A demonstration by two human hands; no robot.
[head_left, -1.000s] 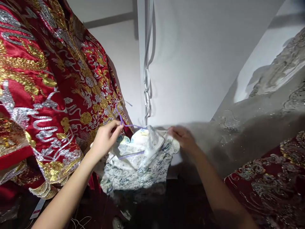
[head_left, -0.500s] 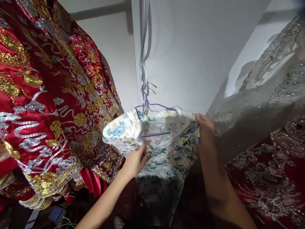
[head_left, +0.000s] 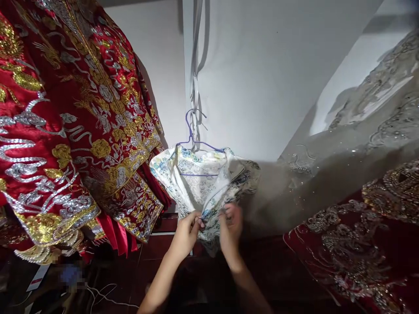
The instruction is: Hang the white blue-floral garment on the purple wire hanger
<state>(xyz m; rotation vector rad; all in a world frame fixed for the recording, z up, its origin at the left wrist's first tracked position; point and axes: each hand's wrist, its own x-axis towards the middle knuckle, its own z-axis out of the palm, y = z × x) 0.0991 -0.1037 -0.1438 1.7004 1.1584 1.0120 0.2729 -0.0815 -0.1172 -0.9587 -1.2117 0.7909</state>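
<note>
A white floral shirt [head_left: 212,168] with blue and yellow flowers hangs on a purple wire hanger [head_left: 190,131], its neckline spread wide. My left hand [head_left: 188,226] is closed, thumb and fingers pinching the front edge of the shirt below the neckline. Just to its right, my right hand [head_left: 231,224] is at the shirt's other front side. Its fingers look curled but are smeared by motion, so their grip is unclear.
A red jacket [head_left: 98,109] with gold and silver embroidery hangs at left. White straps [head_left: 195,65] run down the wall to the hanger. On the right are a sheer beaded gown [head_left: 386,117] and a dark red beaded garment [head_left: 366,244]. A white cable [head_left: 111,298] lies low at left.
My right hand has left the shirt's right shoulder and come down beside my left. My left hand has moved down from the neck opening to the front edge, and the shirt now hangs straighter.
</note>
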